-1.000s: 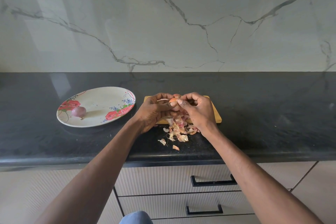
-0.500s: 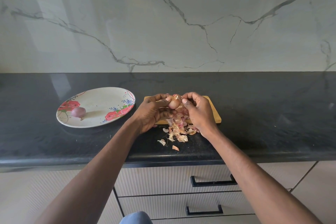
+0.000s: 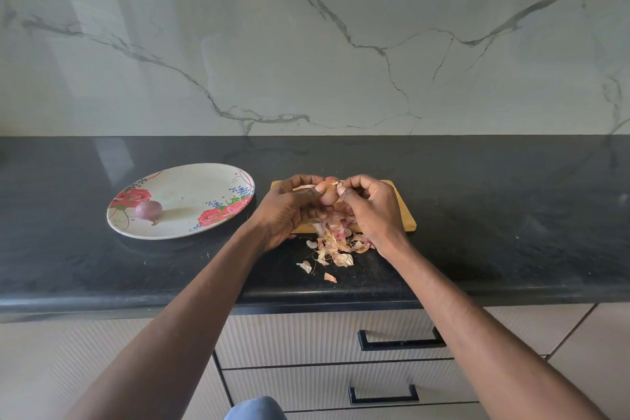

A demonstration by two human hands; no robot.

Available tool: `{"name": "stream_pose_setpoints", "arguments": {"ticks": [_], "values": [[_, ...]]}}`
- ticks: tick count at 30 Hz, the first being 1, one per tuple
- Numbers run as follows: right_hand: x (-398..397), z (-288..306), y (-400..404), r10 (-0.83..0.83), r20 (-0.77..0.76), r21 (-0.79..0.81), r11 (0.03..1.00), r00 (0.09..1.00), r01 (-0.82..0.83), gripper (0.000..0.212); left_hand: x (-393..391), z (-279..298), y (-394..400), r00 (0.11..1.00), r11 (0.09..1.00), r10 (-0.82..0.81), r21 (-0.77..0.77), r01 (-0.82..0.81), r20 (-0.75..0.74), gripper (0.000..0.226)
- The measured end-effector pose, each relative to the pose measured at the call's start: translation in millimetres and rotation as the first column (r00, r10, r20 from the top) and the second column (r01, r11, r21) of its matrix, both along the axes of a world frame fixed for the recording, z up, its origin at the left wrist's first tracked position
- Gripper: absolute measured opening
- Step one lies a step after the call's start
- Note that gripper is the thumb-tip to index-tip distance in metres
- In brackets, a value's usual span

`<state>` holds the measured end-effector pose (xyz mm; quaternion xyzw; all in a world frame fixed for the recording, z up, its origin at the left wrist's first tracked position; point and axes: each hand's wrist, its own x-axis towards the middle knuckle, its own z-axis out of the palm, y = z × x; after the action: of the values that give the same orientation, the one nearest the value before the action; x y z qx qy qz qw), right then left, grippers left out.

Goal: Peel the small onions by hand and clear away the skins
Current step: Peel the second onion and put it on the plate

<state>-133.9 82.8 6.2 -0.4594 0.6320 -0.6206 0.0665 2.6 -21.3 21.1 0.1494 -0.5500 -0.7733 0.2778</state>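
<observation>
Left hand (image 3: 289,211): gripping the small onion (image 3: 328,193) above the wooden board (image 3: 402,211).
Right hand (image 3: 370,208): pinching its skin.
Peeled onion (image 3: 148,209): lying at 9 o'clock on the floral plate (image 3: 191,191).

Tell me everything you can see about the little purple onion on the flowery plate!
The purple onion is small, round and shiny, a pinkish-purple colour, so it looks already peeled. A short brownish stub pokes out at its lower end. It lies on its side, alone, near the left rim of the white oval plate, right beside a painted red rose. Only the plate touches it; neither hand is near. The plate sits on the dark countertop, left of the wooden board.
</observation>
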Motion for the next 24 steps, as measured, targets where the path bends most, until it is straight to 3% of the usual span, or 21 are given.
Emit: {"name": "stream_pose_setpoints", "arguments": {"ticks": [11,20,24], "values": [[-0.1,-2.0,-4.0,0.009,-0.033,0.066,0.998,0.999,-0.007,0.006,-1.7,-0.8,-2.3,0.998,0.999,-0.007,-0.052,0.011,0.069,0.017],[0.2,-2.8,-3.4,-0.015,-0.015,0.018,1.000,1.000,0.015,0.006,-2.6,-1.6,-1.5,0.996,0.997,-0.079,-0.024,0.080,0.036,0.038],[1.4,-1.6,-1.2,-0.013,0.002,-0.007,1.000,1.000,0.013,0.009,-1.8,-0.8,-1.9,1.000,0.999,-0.012,-0.041,0.013,0.028,0.046]]}}
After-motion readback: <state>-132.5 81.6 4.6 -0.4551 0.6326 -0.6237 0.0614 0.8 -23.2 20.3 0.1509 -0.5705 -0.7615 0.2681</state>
